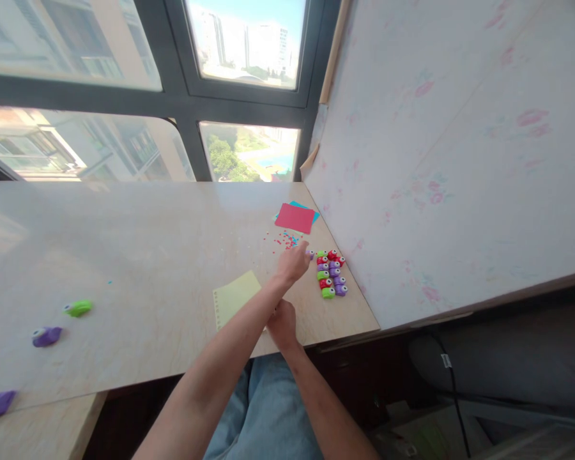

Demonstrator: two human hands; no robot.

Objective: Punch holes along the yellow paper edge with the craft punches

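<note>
Fig.: my right hand [282, 324] rests near the counter [148, 255] edge, fingers curled, hidden behind my left forearm; can't tell if holding anything. Beside it, yellow notebook sheet [234, 297]. Farther, left hand [293, 262] w/ fingers pinched on a small purple craft punch [310, 254], just beside the punch cluster [331, 273]. Beyond: confetti [282, 241], red paper [294, 218].

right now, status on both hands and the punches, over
Left hand reaching out, grip on a small purple plastic punch beside the double row of punches. Right hand fisted near the yellow notepaper sheet. Confetti scraps just beyond.
</note>
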